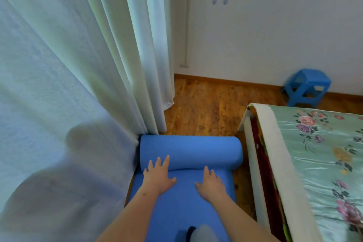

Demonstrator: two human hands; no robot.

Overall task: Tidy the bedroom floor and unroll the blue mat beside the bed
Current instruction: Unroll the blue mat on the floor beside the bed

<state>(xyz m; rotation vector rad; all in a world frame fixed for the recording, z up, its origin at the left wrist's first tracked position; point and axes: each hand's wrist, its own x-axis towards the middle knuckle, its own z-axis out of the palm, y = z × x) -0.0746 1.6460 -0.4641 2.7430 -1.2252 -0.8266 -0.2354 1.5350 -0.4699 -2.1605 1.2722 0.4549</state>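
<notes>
Head view: the left hand (158,178) and right hand (211,183) lie flat on the unrolled stretch of the blue mat (180,208), fingers (166,162) spread, gripping nothing. The roll (191,151) lies just ahead of the fingertips, long axis crosswise, running from curtain (78,84) to bed (314,143). The left hand touches its curve and is the nearer; the right reaches its base. A forward push looks next.
</notes>
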